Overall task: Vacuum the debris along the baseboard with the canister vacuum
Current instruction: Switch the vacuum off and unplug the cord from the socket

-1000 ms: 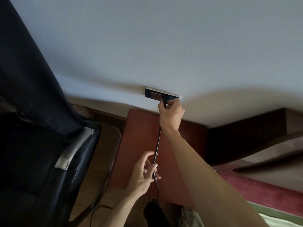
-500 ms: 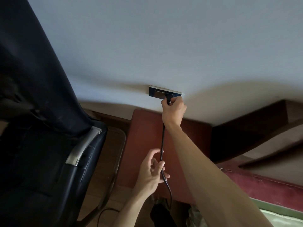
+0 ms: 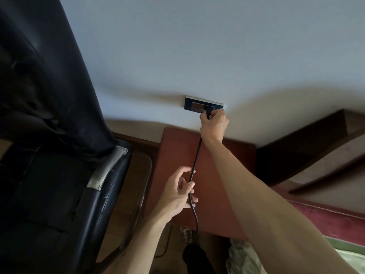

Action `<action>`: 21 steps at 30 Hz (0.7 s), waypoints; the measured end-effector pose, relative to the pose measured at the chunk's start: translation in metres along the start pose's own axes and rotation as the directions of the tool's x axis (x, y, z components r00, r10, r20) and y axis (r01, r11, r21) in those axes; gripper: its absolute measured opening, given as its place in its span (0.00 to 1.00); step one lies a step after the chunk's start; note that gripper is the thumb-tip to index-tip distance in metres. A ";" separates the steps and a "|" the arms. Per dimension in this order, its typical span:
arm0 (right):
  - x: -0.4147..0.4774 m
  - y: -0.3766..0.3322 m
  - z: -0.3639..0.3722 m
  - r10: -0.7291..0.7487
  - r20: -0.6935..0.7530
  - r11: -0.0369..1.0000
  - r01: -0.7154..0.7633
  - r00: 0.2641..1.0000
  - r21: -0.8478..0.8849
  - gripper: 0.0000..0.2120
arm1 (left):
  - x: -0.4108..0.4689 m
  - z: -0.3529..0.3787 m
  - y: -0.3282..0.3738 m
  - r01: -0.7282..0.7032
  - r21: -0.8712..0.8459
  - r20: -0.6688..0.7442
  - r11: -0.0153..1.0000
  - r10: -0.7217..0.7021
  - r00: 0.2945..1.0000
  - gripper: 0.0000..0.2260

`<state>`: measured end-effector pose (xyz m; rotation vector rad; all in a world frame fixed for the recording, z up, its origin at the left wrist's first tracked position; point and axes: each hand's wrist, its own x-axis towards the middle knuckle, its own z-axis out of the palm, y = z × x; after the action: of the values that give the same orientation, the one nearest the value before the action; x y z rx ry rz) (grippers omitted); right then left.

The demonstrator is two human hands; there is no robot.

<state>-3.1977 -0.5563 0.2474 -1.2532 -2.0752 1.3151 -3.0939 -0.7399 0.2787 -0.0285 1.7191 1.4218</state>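
head view: right hand (image 3: 214, 124) on plug (image 3: 208, 112)

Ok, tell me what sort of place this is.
Probably a room in a home, perhaps a study or bedroom. A black office chair stands by a painted wall with an outlet plate, and reddish wooden furniture sits against the baseboard.

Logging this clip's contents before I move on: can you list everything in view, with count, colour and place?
wall: one, pale blue-grey, upper frame
wall socket: one, dark blue, on the wall at centre
plug: one, black, at the socket
power cord: one, black, running down from the plug
office chair: one, black with silver armrest, left
red-brown panel: one, below the socket
right hand: holding the plug
left hand: around the cord lower down
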 end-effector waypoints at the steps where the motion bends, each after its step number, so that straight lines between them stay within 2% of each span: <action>1: 0.000 0.000 0.000 0.000 -0.003 1.000 0.000 1.000 -0.015 0.13 | -0.001 -0.002 0.001 -0.007 0.023 0.005 1.000 0.006 1.000 0.14; 4: 0.001 -0.005 -0.001 0.006 0.001 1.000 -0.006 1.000 -0.020 0.17 | -0.001 -0.007 0.003 -0.012 0.067 0.006 0.998 0.012 1.000 0.14; 6: -0.004 -0.006 -0.003 0.007 0.010 1.000 -0.007 1.000 -0.022 0.15 | -0.001 -0.011 0.003 -0.010 0.098 0.012 0.995 0.009 1.000 0.13; 9: -0.038 0.016 -0.007 0.021 0.067 0.997 -0.016 0.998 -0.078 0.11 | -0.015 -0.015 -0.015 0.030 0.268 0.117 0.963 -0.064 0.991 0.13; 12: -0.073 0.040 -0.014 0.028 0.146 0.997 -0.017 0.989 -0.081 0.11 | -0.040 -0.021 -0.042 0.119 0.229 0.121 0.966 -0.149 0.981 0.14; 15: -0.080 0.029 -0.016 0.010 0.096 1.000 -0.008 0.995 -0.026 0.11 | -0.046 -0.030 -0.052 0.094 0.182 0.082 0.979 -0.111 0.990 0.15; 21: -0.103 -0.015 -0.031 -0.037 0.023 0.999 0.036 0.999 0.033 0.10 | -0.066 -0.037 -0.049 -0.068 0.201 0.088 0.977 0.051 0.995 0.18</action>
<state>-3.1286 -0.6294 0.2892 -1.1862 -2.0742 1.3478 -3.0497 -0.8183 0.2797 0.1922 1.8011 1.2648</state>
